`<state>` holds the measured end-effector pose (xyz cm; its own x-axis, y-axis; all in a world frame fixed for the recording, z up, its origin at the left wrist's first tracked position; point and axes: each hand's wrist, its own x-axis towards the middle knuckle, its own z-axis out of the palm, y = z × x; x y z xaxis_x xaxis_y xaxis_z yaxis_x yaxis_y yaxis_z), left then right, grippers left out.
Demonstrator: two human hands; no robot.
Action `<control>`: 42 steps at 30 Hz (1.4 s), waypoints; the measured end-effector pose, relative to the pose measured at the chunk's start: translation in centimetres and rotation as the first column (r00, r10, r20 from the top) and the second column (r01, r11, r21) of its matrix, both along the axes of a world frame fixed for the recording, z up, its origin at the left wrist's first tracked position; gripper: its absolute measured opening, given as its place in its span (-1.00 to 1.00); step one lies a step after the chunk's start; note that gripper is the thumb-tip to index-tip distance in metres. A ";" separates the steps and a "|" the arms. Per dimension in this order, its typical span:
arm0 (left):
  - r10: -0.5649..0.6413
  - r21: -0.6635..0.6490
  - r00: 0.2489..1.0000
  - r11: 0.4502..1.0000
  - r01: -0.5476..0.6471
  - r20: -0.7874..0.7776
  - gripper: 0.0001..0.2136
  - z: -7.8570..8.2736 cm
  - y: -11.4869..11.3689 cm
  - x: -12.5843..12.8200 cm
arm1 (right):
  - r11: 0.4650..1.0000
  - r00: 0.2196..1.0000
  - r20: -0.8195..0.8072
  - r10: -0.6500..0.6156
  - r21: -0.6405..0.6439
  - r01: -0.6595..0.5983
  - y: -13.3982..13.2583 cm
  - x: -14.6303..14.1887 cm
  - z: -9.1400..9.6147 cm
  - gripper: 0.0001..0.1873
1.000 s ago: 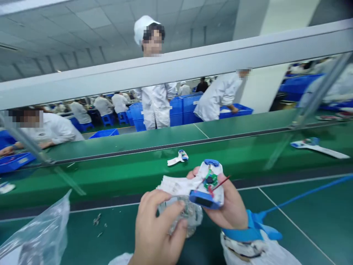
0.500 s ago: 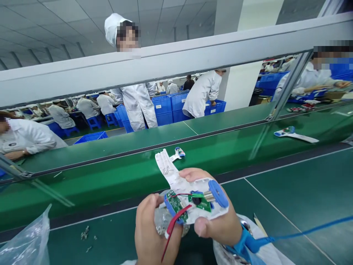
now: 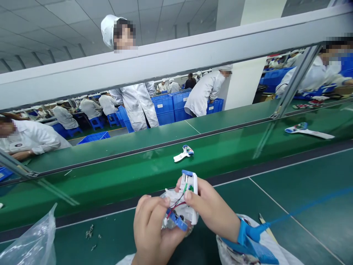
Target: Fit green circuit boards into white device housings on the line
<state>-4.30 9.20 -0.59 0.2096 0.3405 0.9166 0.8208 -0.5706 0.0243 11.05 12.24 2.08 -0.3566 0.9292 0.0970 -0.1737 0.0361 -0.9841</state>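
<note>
You seem to be handling a blue part wired to the white shell, held up near the table's far edge; your right hand pinches the shell, and a next move calls for slack in the thin wires. Your left hand curls at the blue part, but you can't tell its exact grip, and the shell's underside is hidden.

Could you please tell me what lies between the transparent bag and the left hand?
In the head view, small metal-looking pieces lie there on the green bench.
</note>
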 end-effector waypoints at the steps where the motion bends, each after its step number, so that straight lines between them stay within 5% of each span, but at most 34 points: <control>1: 0.003 -0.029 1.000 1.000 -0.003 0.016 -0.71 0.2 0.0 -0.2 | 1.000 1.000 0.006 0.002 0.002 -0.002 0.0 0.1 -0.1 -0.43; 4: -0.047 -0.197 0.987 0.977 0.077 0.153 -0.70 0.3 -0.1 -0.7 | 1.000 1.000 -0.005 -0.004 0.005 0.004 0.1 0.3 -0.4 -0.45; 6: -0.114 -0.342 0.939 0.911 0.229 0.325 -0.70 0.0 -0.1 -1.0 | 1.000 0.999 -0.036 -0.006 -0.017 0.005 0.2 0.3 -0.6 -0.46; 9: -0.159 -0.443 0.734 0.707 0.552 0.661 -0.60 -0.5 0.0 -1.0 | 0.992 0.994 -0.111 0.009 -0.125 -0.023 0.3 0.0 -0.8 -0.46; 11: -0.138 -0.396 0.547 0.548 0.737 0.826 -0.55 -0.6 0.2 -1.0 | 0.973 0.983 -0.185 0.011 -0.225 -0.053 0.4 -0.2 -0.9 -0.45; 13: -0.108 -0.335 0.422 0.449 0.828 0.900 -0.58 -0.6 0.2 -1.1 | 0.947 0.966 -0.258 0.005 -0.309 -0.087 0.6 -0.5 -1.0 -0.45; 18: -0.026 -0.200 0.227 0.382 0.902 0.974 -0.43 -0.6 0.3 -1.6 | 0.928 0.976 -0.215 0.033 -0.356 -0.110 1.0 -1.0 -1.3 -0.40; 21: 0.040 -0.177 0.177 0.421 0.890 0.983 -0.39 -0.7 0.3 -1.7 | 0.983 0.995 0.065 -0.073 -0.165 0.083 1.0 -1.0 -1.1 -0.40; 24: 0.028 -0.216 0.234 0.502 0.837 0.972 -0.51 -0.5 0.2 -1.4 | 0.953 0.945 0.182 -0.271 0.192 0.236 0.3 -0.7 -0.5 -0.61; 26: 0.012 -0.292 0.343 0.550 0.782 0.939 -0.56 -0.2 -0.1 -1.1 | 0.934 0.962 0.169 -0.213 0.325 0.149 -0.4 -0.5 0.1 -0.84; 29: -0.034 -0.428 0.600 0.669 0.608 0.800 -0.60 0.3 -0.4 -1.0 | 0.951 0.972 0.209 -0.107 0.306 0.039 -1.5 -0.7 0.8 -0.92; 33: -0.044 -0.488 0.941 0.846 0.214 0.336 -0.67 0.8 -0.7 -1.4 | 0.972 0.954 0.279 -0.109 0.229 0.044 -1.7 -1.1 0.9 -0.89; 36: -0.053 -0.422 0.990 0.900 0.104 0.130 -0.67 1.2 -0.8 -1.9 | 0.961 0.964 0.262 -0.037 0.275 -0.038 -1.3 -1.1 0.6 -0.86; 42: -0.123 -0.431 0.973 0.881 0.198 0.195 -0.75 1.1 -1.3 -3.3 | 0.932 0.993 0.106 -0.045 0.362 0.004 0.1 0.3 0.3 -0.82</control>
<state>-7.56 7.94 0.56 0.1623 0.6934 0.7020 0.6827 -0.5926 0.4275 11.31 12.35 2.34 -0.3619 0.8472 0.3889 -0.0595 0.3954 -0.9166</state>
